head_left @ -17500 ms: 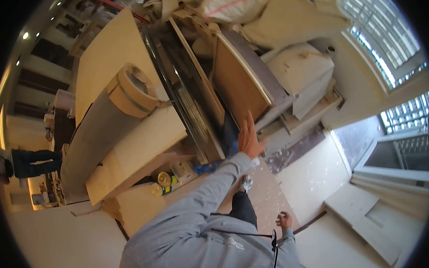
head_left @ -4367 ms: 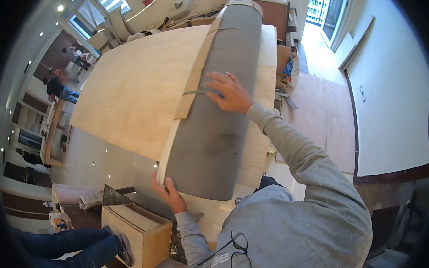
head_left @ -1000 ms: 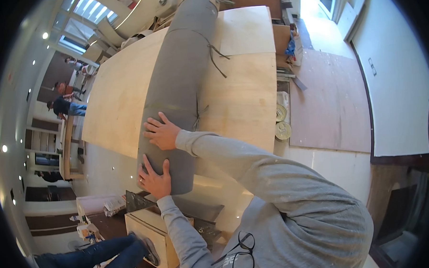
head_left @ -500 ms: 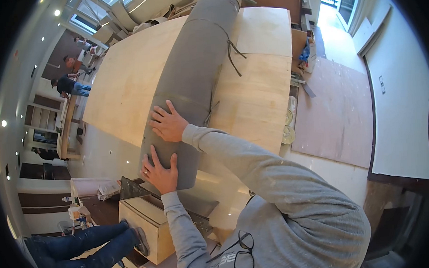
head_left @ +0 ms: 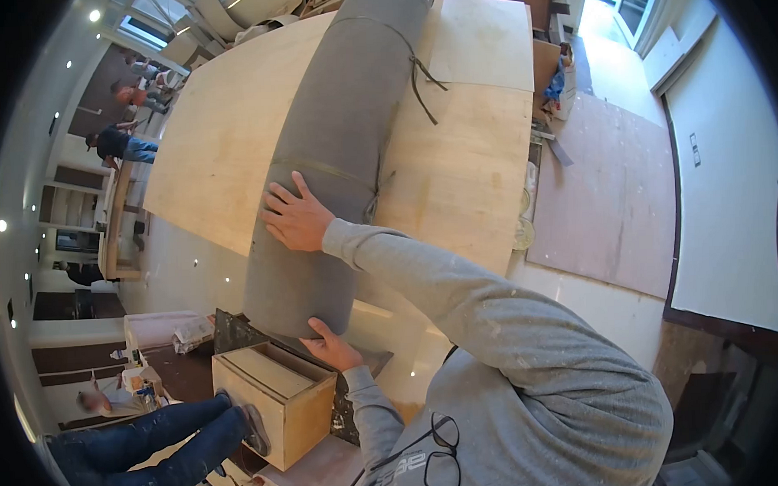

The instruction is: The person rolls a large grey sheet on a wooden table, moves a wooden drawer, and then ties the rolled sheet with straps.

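Note:
A long thick grey roll [head_left: 328, 133], bound with thin dark cords [head_left: 419, 81], lies across pale wooden boards [head_left: 219, 120]. My right hand [head_left: 299, 214] rests on top of it, palm down with fingers spread, below a cord tied around the roll. My left hand [head_left: 333, 345] is at the near end of the roll, its thumb raised against the end and apart from the fingers. The fingers point left along the lower edge, and their tips are partly hidden. Neither hand visibly closes around the roll.
A wooden box [head_left: 279, 404] stands below the roll's near end; a person's jeans-clad legs [head_left: 155, 444] reach it, one shoe against its side. Other people [head_left: 117, 144] are at the far left. A large panel [head_left: 608, 199] lies on the floor to the right.
My left hand has slid from the top of the roll down to its near end. My right hand stays spread on the roll. The view has shifted slightly.

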Demonstrator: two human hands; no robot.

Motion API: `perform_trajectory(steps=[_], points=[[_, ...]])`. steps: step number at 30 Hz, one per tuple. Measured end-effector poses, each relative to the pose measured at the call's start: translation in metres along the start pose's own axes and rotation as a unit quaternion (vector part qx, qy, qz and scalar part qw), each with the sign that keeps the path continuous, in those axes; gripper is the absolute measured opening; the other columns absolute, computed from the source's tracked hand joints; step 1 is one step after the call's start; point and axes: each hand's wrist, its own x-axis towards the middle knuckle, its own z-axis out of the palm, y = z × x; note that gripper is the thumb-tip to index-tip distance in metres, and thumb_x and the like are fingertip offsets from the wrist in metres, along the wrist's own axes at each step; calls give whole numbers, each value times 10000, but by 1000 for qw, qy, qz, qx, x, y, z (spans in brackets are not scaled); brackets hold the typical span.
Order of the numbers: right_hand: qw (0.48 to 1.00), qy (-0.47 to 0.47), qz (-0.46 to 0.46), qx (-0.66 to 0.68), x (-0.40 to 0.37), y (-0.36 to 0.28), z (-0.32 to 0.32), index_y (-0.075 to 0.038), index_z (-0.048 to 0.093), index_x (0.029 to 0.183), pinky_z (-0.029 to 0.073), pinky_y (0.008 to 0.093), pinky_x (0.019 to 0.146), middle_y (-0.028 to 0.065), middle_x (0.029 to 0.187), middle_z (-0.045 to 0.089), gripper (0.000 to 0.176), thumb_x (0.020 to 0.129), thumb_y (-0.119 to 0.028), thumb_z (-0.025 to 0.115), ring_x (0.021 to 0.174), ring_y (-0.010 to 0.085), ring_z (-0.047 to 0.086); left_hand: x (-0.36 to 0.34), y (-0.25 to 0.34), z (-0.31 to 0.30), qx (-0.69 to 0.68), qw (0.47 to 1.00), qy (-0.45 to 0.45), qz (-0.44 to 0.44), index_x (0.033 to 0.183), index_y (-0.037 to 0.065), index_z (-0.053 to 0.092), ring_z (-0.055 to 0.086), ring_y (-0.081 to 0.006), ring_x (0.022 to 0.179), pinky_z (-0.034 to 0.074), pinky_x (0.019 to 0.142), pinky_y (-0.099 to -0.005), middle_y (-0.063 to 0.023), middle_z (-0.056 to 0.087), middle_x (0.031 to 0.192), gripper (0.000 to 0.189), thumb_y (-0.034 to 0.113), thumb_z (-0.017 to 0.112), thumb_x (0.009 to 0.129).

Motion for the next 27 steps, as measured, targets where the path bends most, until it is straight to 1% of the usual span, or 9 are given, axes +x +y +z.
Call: perform_trajectory(steps=[9, 12, 14, 16, 18, 20, 22, 25, 27], points=[[999, 45, -21, -4, 4, 1, 4, -105, 682, 1296, 201, 773, 1193, 143, 1453, 579, 376, 1031, -336, 547, 1461, 340, 434, 5, -2, 3, 25, 999, 22, 5, 1487, -89, 436, 609, -281, 1242, 486, 1086, -395, -234, 593, 1426, 678, 447, 603, 1107], [988, -89, -41, -122, 4, 0, -12, -142, 661, 1360, 231, 772, 1169, 114, 1516, 552, 403, 1024, -326, 540, 1484, 325, 435, 10, -37, -9, 102, 993, 63, -10, 1443, -105, 467, 612, -293, 1224, 479, 1086, -393, -243, 615, 1388, 715, 483, 643, 1078], [984, -63, -62, -156, 2, 2, -9, -140, 650, 1373, 267, 771, 1130, 108, 1518, 554, 426, 1001, -316, 541, 1480, 330, 437, 2, -20, -5, 130, 989, 55, -44, 1456, -123, 457, 611, -320, 1252, 473, 1082, -382, -275, 616, 1401, 785, 501, 691, 1042], [991, -39, -71, -107, 4, 11, -10, -167, 633, 1395, 278, 736, 1127, 76, 1506, 561, 406, 1024, -301, 535, 1466, 303, 449, 0, -44, -2, 160, 983, 94, 5, 1438, -110, 482, 646, -325, 1236, 493, 1049, -392, -279, 660, 1353, 774, 507, 704, 1029], [990, -54, -65, -115, 1, 10, -20, -231, 600, 1477, 239, 683, 1195, 58, 1562, 551, 417, 1082, -334, 516, 1491, 282, 450, -10, -1, 10, 85, 994, 74, -10, 1430, -81, 502, 679, -336, 1230, 505, 1040, -420, -274, 693, 1319, 734, 498, 706, 1028], [990, -67, -64, -110, -6, 18, -15, -223, 600, 1494, 173, 706, 1221, 64, 1606, 525, 443, 1080, -354, 513, 1533, 299, 401, -17, -1, 11, 55, 995, 81, -25, 1355, -42, 551, 741, -354, 1068, 558, 923, -443, -262, 739, 1158, 639, 493, 693, 1036], [986, -105, -50, -123, -12, 18, -19, -262, 543, 1565, 131, 674, 1255, 45, 1673, 463, 464, 1119, -366, 472, 1584, 287, 347, -23, -13, 8, 78, 990, 49, -107, 1311, -31, 562, 739, -405, 922, 575, 777, -453, -278, 728, 1049, 578, 455, 705, 1034], [984, -130, -41, -114, -12, 18, -25, -285, 514, 1589, 100, 664, 1265, 33, 1687, 443, 469, 1137, -371, 423, 1605, 267, 310, -29, -19, 15, 97, 989, 96, -59, 1317, -68, 564, 737, -325, 743, 569, 653, -385, -239, 747, 950, 647, 473, 738, 1009], [984, -145, -30, -96, -13, 12, -29, -282, 508, 1594, 80, 662, 1267, 25, 1697, 427, 475, 1143, -376, 393, 1610, 262, 297, -30, -10, 10, 70, 991, 90, -67, 1284, -71, 578, 717, -364, 761, 561, 665, -416, -256, 716, 932, 625, 461, 748, 1000]])
